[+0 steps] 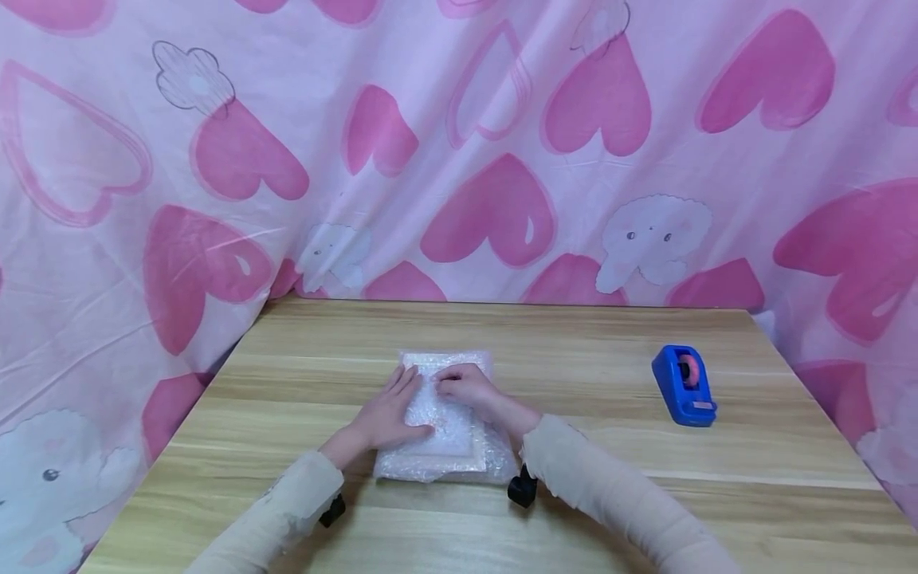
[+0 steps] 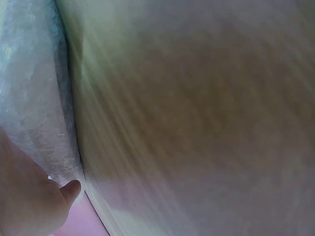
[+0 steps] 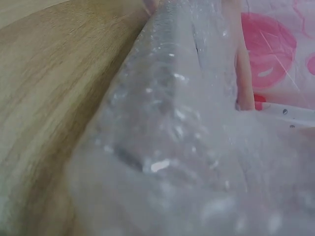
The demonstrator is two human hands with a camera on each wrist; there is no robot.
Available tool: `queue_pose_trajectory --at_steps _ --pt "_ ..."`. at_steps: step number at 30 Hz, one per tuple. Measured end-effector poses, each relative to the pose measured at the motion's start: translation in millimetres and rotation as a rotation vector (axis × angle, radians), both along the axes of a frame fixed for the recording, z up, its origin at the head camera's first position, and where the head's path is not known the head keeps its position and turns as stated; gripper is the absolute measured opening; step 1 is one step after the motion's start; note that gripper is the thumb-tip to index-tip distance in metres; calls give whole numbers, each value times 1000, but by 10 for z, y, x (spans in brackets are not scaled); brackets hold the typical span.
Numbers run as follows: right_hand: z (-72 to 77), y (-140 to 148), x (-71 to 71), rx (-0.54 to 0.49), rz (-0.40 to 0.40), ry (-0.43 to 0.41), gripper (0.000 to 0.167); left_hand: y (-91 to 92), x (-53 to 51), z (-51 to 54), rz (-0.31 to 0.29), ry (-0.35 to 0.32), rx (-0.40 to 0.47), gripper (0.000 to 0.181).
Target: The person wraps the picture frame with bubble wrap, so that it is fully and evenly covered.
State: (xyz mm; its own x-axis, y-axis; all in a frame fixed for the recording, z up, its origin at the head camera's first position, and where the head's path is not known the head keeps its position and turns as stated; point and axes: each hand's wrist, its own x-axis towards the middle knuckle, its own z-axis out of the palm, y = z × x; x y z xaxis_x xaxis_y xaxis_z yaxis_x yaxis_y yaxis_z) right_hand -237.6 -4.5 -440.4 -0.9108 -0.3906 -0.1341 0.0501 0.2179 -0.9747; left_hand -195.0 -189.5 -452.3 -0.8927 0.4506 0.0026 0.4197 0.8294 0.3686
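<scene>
A flat rectangular frame-like object with a pale border lies wrapped in clear bubble wrap in the middle of the table. My left hand rests on its left side, fingers spread and thumb stretched across the wrap. On the upper part, my right hand touches the wrap with bent fingers; whether they pinch a bit of it is hidden. The left wrist view has the wrap's edge beside the left hand. Crinkled bubble wrap fills much of the right wrist view, with a finger behind it.
A blue tape dispenser with a pinkish roll stands on the right part of the wooden table. Behind the table and at both sides hangs a pink curtain printed with hearts.
</scene>
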Motion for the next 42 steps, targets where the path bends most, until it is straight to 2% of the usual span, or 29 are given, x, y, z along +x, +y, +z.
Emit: queue_pose_trajectory --at_steps 5,15,20,24,26,28,31,34,38,40,42 --pt "32 -13 35 118 38 149 23 5 13 11 5 -13 7 96" --pt "36 -80 63 233 65 237 26 16 30 15 67 -34 96 104" --pt "33 -89 68 269 58 251 25 7 30 17 59 -34 126 100" --pt "44 -70 62 238 66 239 26 -3 21 13 27 -10 102 87" --pt "36 -44 50 193 75 222 27 -4 20 15 22 -6 84 82" --pt "25 -6 39 108 69 166 29 0 18 18 24 -3 74 81" --pt "12 82 52 -43 -1 57 28 10 18 22 30 -10 60 81" --pt "16 201 107 -187 -151 -5 27 17 14 18 38 -12 52 81" --pt "12 425 241 -230 -348 4 28 18 17 14 48 -11 45 82" --pt "-11 542 327 -227 -407 -8 30 18 17 17 49 -15 41 82" --pt "-55 643 411 -238 -428 -30 32 19 16 22 47 -17 41 82"
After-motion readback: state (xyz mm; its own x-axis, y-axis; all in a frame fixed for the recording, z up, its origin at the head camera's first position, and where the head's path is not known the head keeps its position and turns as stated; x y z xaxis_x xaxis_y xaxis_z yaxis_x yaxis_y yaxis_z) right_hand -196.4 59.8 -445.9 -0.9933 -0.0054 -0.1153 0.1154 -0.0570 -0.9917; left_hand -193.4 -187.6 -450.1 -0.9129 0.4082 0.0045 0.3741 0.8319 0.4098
